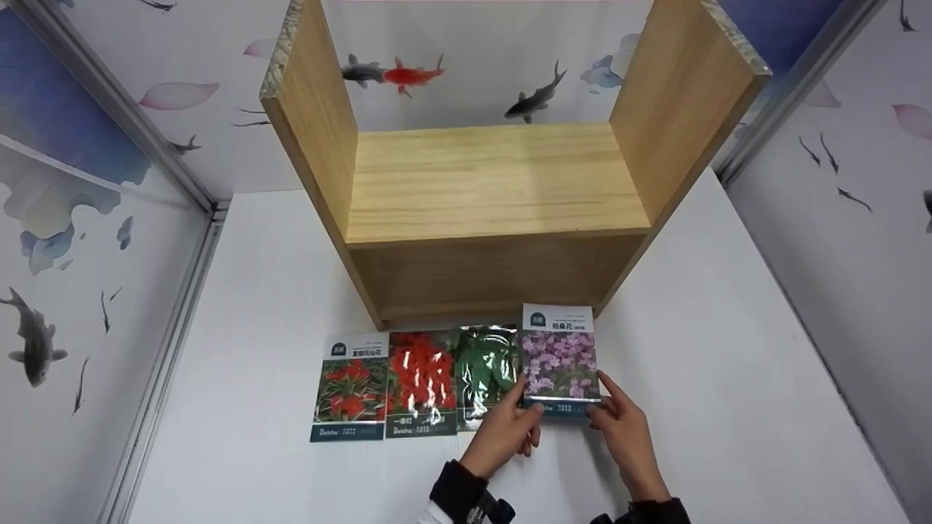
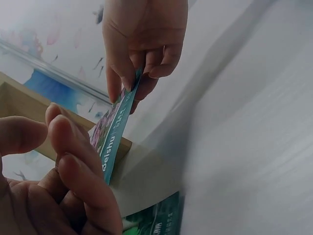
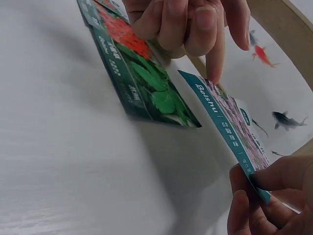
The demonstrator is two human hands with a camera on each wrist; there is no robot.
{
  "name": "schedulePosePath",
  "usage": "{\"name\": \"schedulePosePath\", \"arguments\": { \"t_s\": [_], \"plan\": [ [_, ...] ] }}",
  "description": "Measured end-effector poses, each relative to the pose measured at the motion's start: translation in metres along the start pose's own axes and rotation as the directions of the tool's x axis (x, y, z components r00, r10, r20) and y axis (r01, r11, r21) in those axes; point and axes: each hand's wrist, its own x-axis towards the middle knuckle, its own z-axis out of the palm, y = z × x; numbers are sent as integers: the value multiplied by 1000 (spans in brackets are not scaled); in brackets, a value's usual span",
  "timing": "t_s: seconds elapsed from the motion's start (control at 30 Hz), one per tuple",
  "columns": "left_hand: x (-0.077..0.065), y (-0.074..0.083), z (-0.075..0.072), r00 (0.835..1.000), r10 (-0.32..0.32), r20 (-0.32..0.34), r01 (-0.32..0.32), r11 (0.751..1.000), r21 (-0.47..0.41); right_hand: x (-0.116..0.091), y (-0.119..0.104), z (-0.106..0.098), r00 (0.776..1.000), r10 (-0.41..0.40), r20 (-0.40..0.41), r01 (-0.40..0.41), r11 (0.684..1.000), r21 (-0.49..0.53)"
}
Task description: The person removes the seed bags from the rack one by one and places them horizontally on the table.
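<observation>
A seed packet with purple flowers is held tilted above the white table, at the right end of a row of packets. My right hand pinches its lower right corner between thumb and fingers, plainly seen in the right wrist view. At the packet's left edge is my left hand, its extended index finger touching the edge while the other fingers are loosely bent. Just left of the held packet lies a packet with green leaves, partly covered by the left hand.
Further left lie a packet of dense red flowers and a packet of red flowers among leaves. Behind the row stands a wooden shelf unit with tall side boards. Fish-printed walls enclose the white table.
</observation>
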Motion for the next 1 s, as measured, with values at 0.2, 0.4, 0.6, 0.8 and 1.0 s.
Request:
{"name": "schedulePosePath", "arguments": {
  "t_s": [0.2,0.4,0.6,0.8,1.0],
  "plan": [
    [6,-13,5,1000,-8,-6,9,1000,23,6,11,2,1000,20,-9,-20,999,-38],
    [8,-19,9,998,-57,-6,57,997,47,12,20,4,999,31,-9,-31,995,-99],
    [13,-23,12,997,-81,-7,81,993,82,15,23,3,999,-4,-34,-3,979,-205],
    [18,-27,16,995,-102,3,101,992,70,19,24,2,999,-24,-47,10,958,-285],
    [20,-29,18,993,-113,20,112,993,43,21,25,3,997,-64,-50,43,938,-344]
  ]
}}
